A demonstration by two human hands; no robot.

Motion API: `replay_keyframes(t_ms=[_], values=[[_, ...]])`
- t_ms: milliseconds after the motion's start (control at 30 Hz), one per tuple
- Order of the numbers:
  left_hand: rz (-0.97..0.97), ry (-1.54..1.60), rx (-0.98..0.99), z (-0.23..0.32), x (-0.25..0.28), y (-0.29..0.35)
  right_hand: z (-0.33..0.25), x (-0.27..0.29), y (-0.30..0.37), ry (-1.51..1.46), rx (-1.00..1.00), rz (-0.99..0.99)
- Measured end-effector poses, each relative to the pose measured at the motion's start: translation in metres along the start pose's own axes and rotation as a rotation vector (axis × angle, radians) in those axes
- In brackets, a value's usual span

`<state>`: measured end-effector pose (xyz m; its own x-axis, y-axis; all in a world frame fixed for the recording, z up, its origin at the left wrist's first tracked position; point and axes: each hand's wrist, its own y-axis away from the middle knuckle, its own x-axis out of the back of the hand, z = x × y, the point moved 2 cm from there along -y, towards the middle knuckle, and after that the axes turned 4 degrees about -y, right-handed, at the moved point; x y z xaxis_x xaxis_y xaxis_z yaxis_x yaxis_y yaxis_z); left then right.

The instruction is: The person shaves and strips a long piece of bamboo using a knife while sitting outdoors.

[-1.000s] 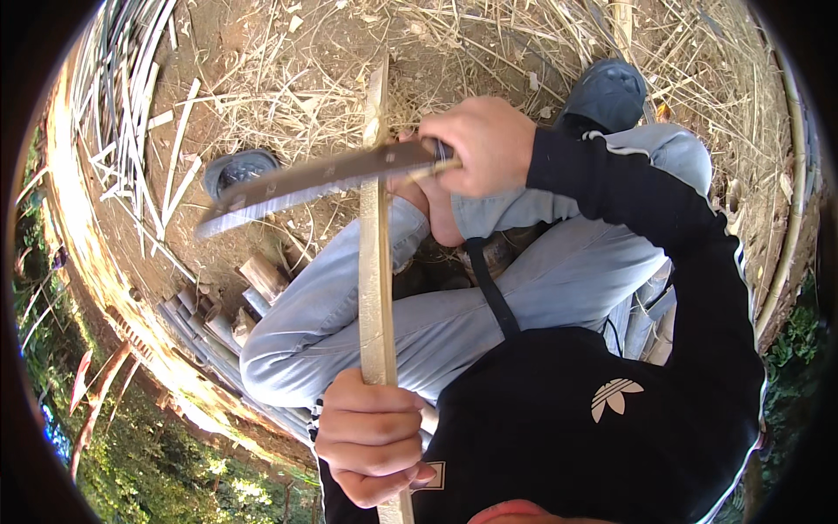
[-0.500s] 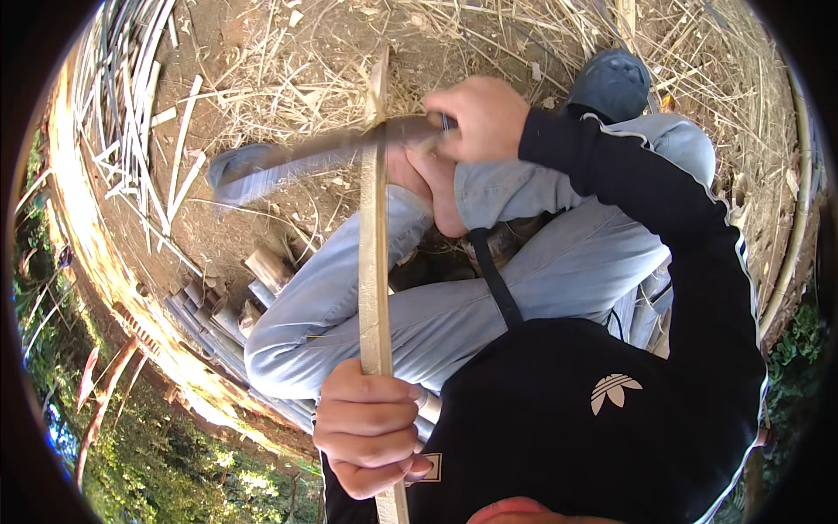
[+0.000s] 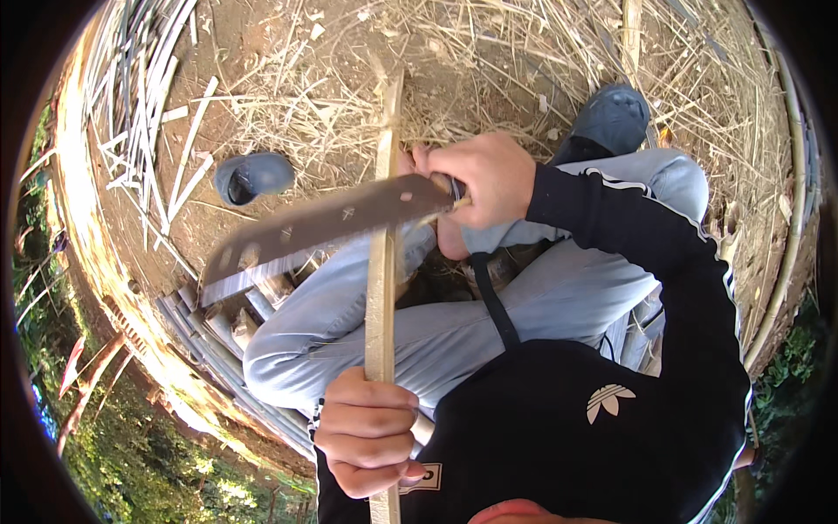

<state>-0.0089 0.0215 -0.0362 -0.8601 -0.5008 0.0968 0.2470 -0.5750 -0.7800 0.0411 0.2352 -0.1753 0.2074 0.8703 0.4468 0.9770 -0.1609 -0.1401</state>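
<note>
My left hand (image 3: 368,432) is wrapped round the near part of a long, pale bamboo strip (image 3: 380,306), which runs away from me over my crossed legs. In my right hand (image 3: 484,179) is the handle of a machete (image 3: 323,218). Its broad dark blade lies across the strip around mid-length, pointing left and toward me, with the bright edge on the near side. Whether the edge bites into the strip cannot be made out. My bare foot (image 3: 450,237) shows under the right hand, mostly covered by it.
Bamboo shavings (image 3: 323,113) litter the dirt ground ahead. A loose dark shoe (image 3: 253,178) lies left of the blade; another shoe (image 3: 614,118) is at the far right. Split strips (image 3: 144,79) are heaped at far left, and bamboo poles (image 3: 209,336) lie beside my left knee.
The machete and my right hand have come nearer to me along the strip, and the blade's tip has swung toward me. My left hand keeps its grip. The left shoe is now uncovered.
</note>
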Motion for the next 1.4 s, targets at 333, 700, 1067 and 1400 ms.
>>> replay_keyframes(t_ms=[333, 700, 1067, 1400], values=[[0.086, 0.100, -0.037, -0.003, -0.002, -0.003, -0.002, -0.002, -0.003, 0.021, 0.040, -0.090], [0.001, 0.137, -0.009, -0.003, 0.010, 0.002, 0.019, -0.022, -0.004, 0.012, -0.148, -0.007], [-0.007, 0.089, -0.018, -0.004, 0.023, 0.010, 0.039, -0.013, -0.015, 0.109, -0.214, -0.070], [0.230, -0.018, 0.115, 0.007, 0.074, 0.004, 0.052, -0.004, -0.025, 0.351, -0.650, -0.093]])
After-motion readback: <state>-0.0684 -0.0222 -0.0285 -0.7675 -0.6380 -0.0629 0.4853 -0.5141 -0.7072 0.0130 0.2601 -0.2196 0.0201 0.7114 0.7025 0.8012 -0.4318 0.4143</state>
